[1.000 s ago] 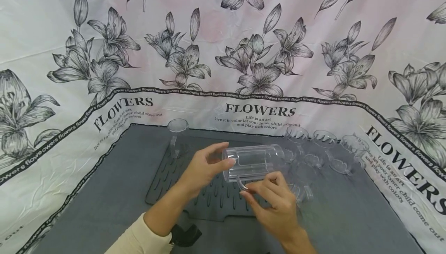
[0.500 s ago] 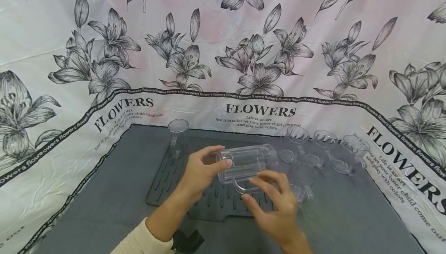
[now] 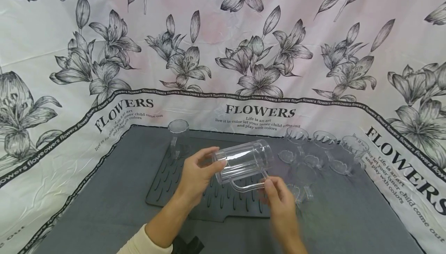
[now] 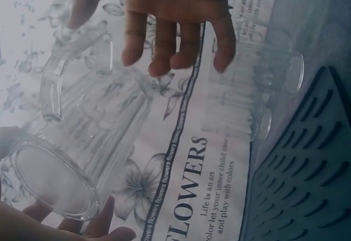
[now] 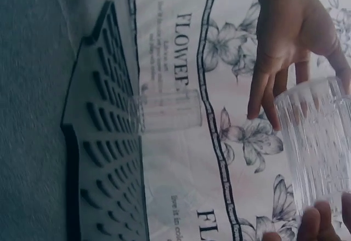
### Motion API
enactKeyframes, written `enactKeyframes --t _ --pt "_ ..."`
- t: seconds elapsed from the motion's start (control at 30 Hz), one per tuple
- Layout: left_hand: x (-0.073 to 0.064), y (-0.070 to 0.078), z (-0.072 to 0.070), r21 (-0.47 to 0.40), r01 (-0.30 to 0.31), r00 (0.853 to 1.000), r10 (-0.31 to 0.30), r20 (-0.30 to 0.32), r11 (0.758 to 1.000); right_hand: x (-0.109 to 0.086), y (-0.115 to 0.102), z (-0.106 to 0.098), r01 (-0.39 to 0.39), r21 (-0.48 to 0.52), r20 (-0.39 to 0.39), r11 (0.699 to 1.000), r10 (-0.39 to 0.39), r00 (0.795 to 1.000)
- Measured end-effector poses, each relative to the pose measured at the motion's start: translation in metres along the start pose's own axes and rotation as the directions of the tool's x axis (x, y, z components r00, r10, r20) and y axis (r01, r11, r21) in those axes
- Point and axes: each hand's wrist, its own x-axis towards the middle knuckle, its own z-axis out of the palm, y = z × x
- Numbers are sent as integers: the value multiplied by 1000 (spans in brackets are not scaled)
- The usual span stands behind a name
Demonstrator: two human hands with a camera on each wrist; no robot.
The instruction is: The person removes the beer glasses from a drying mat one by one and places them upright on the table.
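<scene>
A clear ribbed mug point(image 3: 244, 154) lies tilted on its side in the air over the dark drying mat point(image 3: 163, 192), its handle point(image 3: 245, 188) facing down towards me. My left hand point(image 3: 195, 174) grips the mug's base end, thumb on the near side and fingers behind. At the handle's far end is my right hand point(image 3: 283, 201), thumb tip overlapping it in the head view. In the left wrist view the right hand point(image 4: 178, 0) has its fingers straight and spread, apart from the mug point(image 4: 104, 128). The right wrist view shows the mug's ribbed wall point(image 5: 318, 148) near my fingertips.
One clear mug point(image 3: 178, 138) stands on the mat's back left corner. Several more clear mugs point(image 3: 324, 149) are grouped at the back right of the grey table point(image 3: 348, 215). A flower-print cloth point(image 3: 195, 107) closes off the back. Something black point(image 3: 189, 245) is under my left forearm.
The mug has shifted slightly left and its right end has tipped up. My right hand has let go of the handle's near part, turned, and moved to its far end.
</scene>
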Motion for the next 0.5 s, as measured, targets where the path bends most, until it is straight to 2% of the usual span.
enactKeyframes --t 0.07,0.13,0.27,0.5 --pt "0 -1 1 -10 -1 1000 1 3 1000 -1 -1 2 -43 44 82 998 40 996" --pt "-1 -2 1 -17 -3 1000 3 11 1000 -1 -2 3 -59 104 124 993 46 991" --pt "-2 -2 1 -62 -17 999 19 42 998 2 -5 2 -46 232 122 972 18 992" --pt "-2 -3 -4 -147 -21 989 42 139 989 7 -11 -2 -22 280 131 960 -16 991"
